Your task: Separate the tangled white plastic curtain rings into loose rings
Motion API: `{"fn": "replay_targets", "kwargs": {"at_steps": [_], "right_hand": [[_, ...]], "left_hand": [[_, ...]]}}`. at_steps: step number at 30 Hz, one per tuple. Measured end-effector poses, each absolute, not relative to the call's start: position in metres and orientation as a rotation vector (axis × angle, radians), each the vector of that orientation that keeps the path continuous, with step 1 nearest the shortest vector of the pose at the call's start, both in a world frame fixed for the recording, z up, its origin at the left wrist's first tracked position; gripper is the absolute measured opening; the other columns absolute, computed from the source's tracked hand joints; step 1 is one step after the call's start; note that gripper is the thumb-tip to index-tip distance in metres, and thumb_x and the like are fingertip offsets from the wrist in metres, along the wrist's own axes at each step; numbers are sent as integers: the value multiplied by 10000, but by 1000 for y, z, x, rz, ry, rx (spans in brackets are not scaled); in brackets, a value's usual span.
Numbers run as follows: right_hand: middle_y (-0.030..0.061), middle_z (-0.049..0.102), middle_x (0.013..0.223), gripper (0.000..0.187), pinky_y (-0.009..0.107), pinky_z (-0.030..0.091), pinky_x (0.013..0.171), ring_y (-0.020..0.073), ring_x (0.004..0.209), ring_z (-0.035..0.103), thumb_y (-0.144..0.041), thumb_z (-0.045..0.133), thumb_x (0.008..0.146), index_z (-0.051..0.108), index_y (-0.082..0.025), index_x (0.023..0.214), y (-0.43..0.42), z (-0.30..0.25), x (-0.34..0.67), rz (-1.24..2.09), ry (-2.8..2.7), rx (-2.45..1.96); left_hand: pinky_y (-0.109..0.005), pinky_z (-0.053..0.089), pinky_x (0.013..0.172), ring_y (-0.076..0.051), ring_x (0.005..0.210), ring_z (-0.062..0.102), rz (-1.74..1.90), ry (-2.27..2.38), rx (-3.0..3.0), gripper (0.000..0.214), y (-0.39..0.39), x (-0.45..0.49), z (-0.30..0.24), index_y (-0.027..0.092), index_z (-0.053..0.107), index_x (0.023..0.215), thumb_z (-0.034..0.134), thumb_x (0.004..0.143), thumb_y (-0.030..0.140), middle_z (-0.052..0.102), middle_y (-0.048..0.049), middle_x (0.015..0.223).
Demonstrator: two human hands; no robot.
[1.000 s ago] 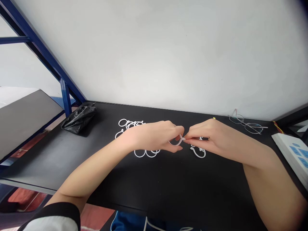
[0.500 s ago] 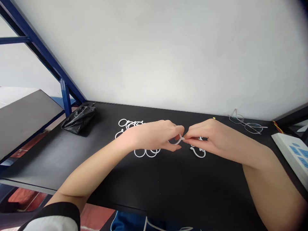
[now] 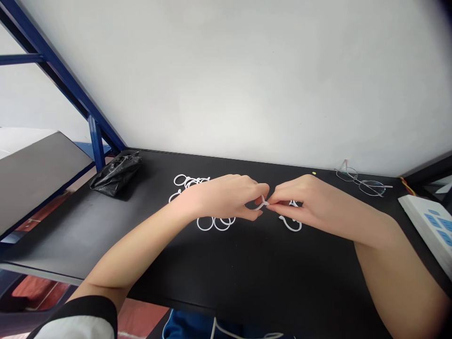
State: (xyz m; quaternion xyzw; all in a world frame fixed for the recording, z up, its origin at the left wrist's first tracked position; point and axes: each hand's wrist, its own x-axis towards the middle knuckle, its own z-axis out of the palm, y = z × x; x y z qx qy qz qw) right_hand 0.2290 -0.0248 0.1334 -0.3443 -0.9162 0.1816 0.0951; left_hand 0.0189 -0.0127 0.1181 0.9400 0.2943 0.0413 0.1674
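Observation:
Above the middle of the black table, my left hand (image 3: 236, 197) is closed around a white plastic ring (image 3: 261, 205) that looks like a shower curtain ring. Most of this ring is hidden behind the fingers. From the other side, my right hand (image 3: 300, 197) pinches the same ring between thumb and fingertips, where its ends come together. Several closed white rings (image 3: 205, 223) lie on the table around and partly behind my left hand. Beneath my right hand are opened white rings (image 3: 292, 225) with knobbed ends, partly covered by the hand.
The black tabletop (image 3: 226, 278) meets a white wall (image 3: 226, 84) at the back. A crumpled black plastic bag (image 3: 117, 175) lies at the left. Eyeglasses (image 3: 370, 187) rest at the back right, near a white device with blue buttons (image 3: 429, 225). Blue metal framing (image 3: 67, 87) stands at the left.
Both hands have shifted very slightly left with the ring between them. The rings on the table have not moved.

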Motion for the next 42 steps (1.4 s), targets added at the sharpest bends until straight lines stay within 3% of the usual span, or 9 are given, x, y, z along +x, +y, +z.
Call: {"fn": "replay_targets", "kwargs": {"at_steps": [24, 36, 42], "right_hand": [[1, 590, 598, 319, 273, 306, 526, 126, 527, 484, -351, 498, 916, 625, -192, 670, -25, 133, 228, 492, -2713, -1036], [-11, 586, 566, 270, 263, 309, 511, 129, 522, 505, -353, 552, 873, 649, -202, 671, -26, 134, 227, 541, -2684, -1075], [-11, 578, 576, 247, 259, 306, 506, 130, 528, 501, -360, 562, 855, 648, -203, 684, -25, 133, 229, 603, -2662, -1116]], "left_hand": [[-250, 322, 558, -130, 618, 536, 112, 819, 2728, 169, -13, 18, 118, 200, 537, 927, 471, 932, 355, 609, 14, 763], [-257, 308, 522, -140, 567, 526, -4, 948, 2654, 263, -16, 18, 118, 204, 507, 936, 465, 919, 463, 600, 13, 729], [-254, 367, 620, -168, 778, 591, 75, 949, 2691, 366, -15, 15, 119, 196, 509, 1021, 502, 900, 541, 614, -27, 953]]}}
